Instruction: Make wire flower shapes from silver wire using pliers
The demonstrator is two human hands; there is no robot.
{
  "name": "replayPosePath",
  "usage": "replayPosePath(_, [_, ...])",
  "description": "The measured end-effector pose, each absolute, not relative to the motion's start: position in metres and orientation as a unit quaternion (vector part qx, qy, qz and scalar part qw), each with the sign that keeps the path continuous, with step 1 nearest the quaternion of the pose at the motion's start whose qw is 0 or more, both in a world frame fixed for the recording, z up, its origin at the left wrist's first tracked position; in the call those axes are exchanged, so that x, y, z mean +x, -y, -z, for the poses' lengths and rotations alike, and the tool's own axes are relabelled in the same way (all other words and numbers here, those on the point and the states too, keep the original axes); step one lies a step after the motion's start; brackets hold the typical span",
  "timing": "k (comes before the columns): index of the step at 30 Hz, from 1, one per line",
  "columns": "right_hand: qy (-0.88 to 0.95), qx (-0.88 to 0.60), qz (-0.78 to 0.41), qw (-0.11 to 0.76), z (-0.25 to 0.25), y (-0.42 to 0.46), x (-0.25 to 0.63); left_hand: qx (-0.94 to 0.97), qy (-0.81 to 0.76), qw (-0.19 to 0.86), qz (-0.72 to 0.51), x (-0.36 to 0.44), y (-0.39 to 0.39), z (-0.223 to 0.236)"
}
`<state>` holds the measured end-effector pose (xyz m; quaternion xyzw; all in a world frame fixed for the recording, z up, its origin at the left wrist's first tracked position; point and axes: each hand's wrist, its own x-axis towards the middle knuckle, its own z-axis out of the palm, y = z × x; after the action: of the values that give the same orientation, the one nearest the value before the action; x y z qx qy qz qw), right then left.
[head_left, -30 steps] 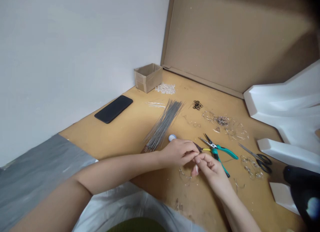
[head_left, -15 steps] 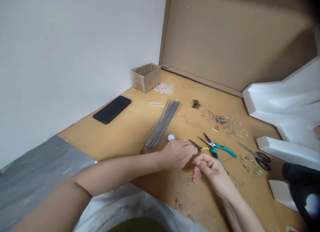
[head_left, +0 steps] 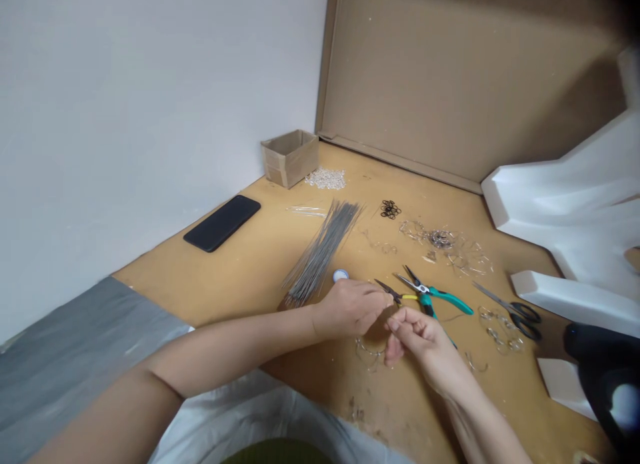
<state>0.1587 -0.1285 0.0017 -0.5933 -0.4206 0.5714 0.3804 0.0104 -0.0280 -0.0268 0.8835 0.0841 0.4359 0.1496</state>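
My left hand (head_left: 350,309) and my right hand (head_left: 419,339) meet just above the brown board (head_left: 240,271), fingertips almost touching. Both are pinched shut on something thin that I cannot make out. A bent wire piece (head_left: 369,351) lies on the board right under them. Beyond the fingertips lie small yellow-handled pliers (head_left: 395,293) and teal-handled pliers (head_left: 434,294). A bundle of grey wires (head_left: 323,251) fans out to the left of my left hand, with a small white and blue round thing (head_left: 341,275) beside it.
A black phone (head_left: 223,223) lies at the left, a small cardboard box (head_left: 290,157) and clear beads (head_left: 327,179) at the back. Black rings (head_left: 390,209), loose wire loops (head_left: 450,247) and scissors (head_left: 510,309) lie to the right. White foam pieces (head_left: 570,204) and a cardboard flap (head_left: 450,77) border the board.
My right hand has drawn slightly back from the left, so the yellow-handled pliers now show between them. The view has shifted a little.
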Motion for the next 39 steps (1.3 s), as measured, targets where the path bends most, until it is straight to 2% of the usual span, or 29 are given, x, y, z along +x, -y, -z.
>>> replayPosePath(16, [0.403,-0.584,-0.587,0.391,0.006,0.130,0.159,0.898,-0.105,0.129,-0.408,0.010,0.023,0.025])
replayPosePath(19, [0.422,-0.607,-0.545,0.396,0.008,0.130,0.159,0.901,-0.121,0.136,-0.393,0.010,0.022,0.026])
replayPosePath(22, [0.484,-0.653,-0.428,0.395,0.009,0.129,0.166,0.910,-0.131,0.162,-0.359,0.007,0.019,0.020])
replayPosePath(25, [0.560,-0.724,-0.212,0.342,0.009,0.130,0.178,0.895,-0.123,0.258,-0.342,0.002,0.012,0.009])
replayPosePath(29, [0.660,-0.711,0.052,0.237,0.007,0.131,0.185,0.803,-0.218,0.473,-0.289,0.001,0.003,0.000])
replayPosePath(32, [0.723,-0.651,0.137,0.184,0.006,0.130,0.179,0.733,-0.234,0.621,-0.151,0.004,0.002,0.002])
replayPosePath(34, [0.741,-0.628,0.168,0.169,0.005,0.130,0.173,0.694,-0.222,0.678,-0.096,0.005,0.004,0.005])
replayPosePath(39, [0.732,-0.630,0.190,0.177,0.006,0.130,0.170,0.621,-0.220,0.745,-0.104,0.008,0.009,0.009])
